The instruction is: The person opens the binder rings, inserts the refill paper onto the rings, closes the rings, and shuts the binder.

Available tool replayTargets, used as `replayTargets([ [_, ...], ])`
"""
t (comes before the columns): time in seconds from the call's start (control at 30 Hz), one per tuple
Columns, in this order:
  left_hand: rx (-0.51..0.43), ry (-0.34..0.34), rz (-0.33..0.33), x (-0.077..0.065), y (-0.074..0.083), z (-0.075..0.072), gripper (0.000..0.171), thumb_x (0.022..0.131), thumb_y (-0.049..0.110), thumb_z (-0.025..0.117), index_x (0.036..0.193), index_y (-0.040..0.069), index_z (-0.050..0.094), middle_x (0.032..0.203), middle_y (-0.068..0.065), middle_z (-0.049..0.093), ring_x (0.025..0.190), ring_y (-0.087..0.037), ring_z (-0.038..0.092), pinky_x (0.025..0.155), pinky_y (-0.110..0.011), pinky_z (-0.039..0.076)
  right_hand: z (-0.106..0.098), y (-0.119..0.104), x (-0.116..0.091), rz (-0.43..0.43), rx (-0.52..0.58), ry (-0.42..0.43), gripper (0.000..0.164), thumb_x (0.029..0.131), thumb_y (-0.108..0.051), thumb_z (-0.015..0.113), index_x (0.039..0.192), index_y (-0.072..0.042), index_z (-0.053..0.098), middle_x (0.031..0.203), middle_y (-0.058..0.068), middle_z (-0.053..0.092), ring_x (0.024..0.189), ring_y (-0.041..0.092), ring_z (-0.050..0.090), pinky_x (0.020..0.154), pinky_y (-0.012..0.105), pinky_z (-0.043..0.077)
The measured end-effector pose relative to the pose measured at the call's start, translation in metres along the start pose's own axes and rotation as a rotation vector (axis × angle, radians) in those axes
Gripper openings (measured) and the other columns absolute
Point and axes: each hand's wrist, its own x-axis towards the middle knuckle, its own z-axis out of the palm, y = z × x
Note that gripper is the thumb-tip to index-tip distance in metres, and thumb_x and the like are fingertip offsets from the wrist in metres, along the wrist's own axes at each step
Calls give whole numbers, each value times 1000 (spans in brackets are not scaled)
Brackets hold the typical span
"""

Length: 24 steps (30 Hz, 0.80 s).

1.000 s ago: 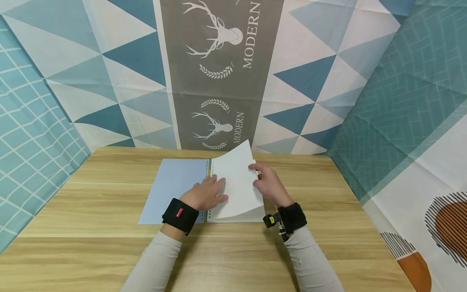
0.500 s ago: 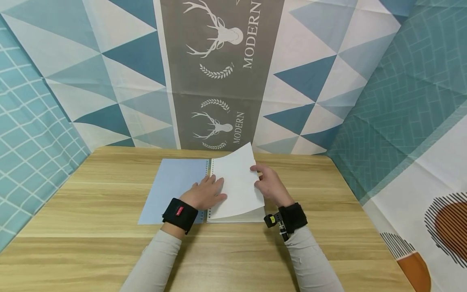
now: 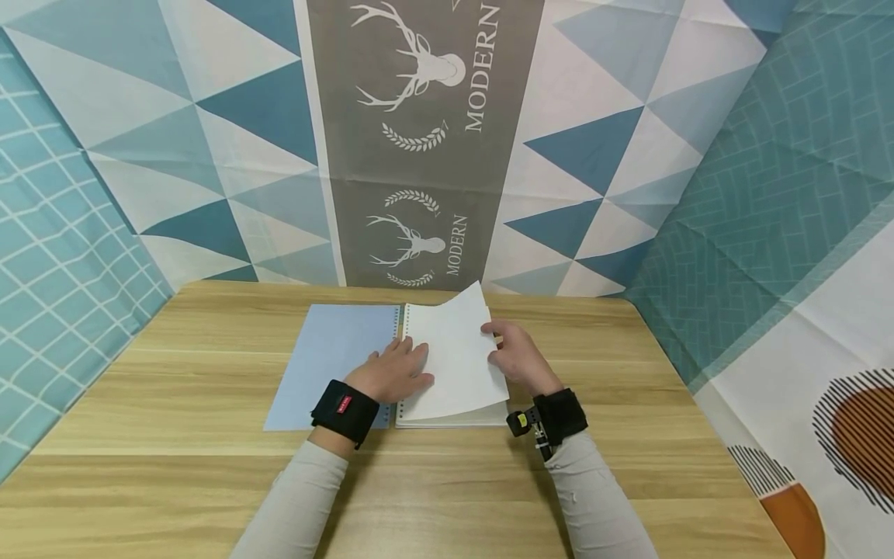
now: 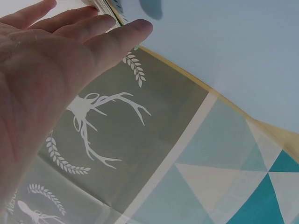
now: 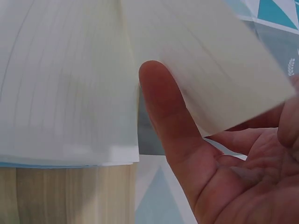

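Note:
A notebook with a light blue cover [image 3: 328, 353] lies open on the wooden table in the head view, its binding holes running down the middle. My left hand [image 3: 393, 371] rests palm down across the binding, fingers spread and straight onto the white page [image 3: 457, 349]. At that page's right edge, my right hand [image 3: 518, 357] pinches the sheet, whose far corner curls up. The right wrist view shows the lifted sheet [image 5: 229, 70] between thumb [image 5: 163, 98] and fingers, with lined pages [image 5: 60, 88] beneath. In the left wrist view, the left hand [image 4: 51, 70] has its fingers extended.
The wooden table [image 3: 174, 435] extends around the notebook. Patterned cloth [image 3: 419, 155] with deer heads and triangles hangs behind its far edge, and more cloth [image 3: 789, 233] flanks the right side. Black bands [image 3: 345, 413] wrap both wrists.
The raised far corner of the page has sunk a little. My right hand has shifted slightly right and toward me with the page edge; the left hand has barely moved.

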Motion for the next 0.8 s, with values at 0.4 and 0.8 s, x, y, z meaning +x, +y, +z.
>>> replayTargets([
  [0.4,15,-9,-3,1,-2,2,65,106,43,48,158,7,34,166,-25,25,155,-48,20,117,-73,24,4,12,2,24,-119,-64,55,90,8,60,143,0,54,147,21,53,113,32,59,92,42,56],
  [0.8,47,5,-13,0,-1,3,63,105,41,54,156,7,40,166,-24,25,154,-48,22,117,-71,26,8,21,2,27,-268,-141,68,87,-5,72,148,6,45,154,26,45,147,41,40,119,54,35],
])
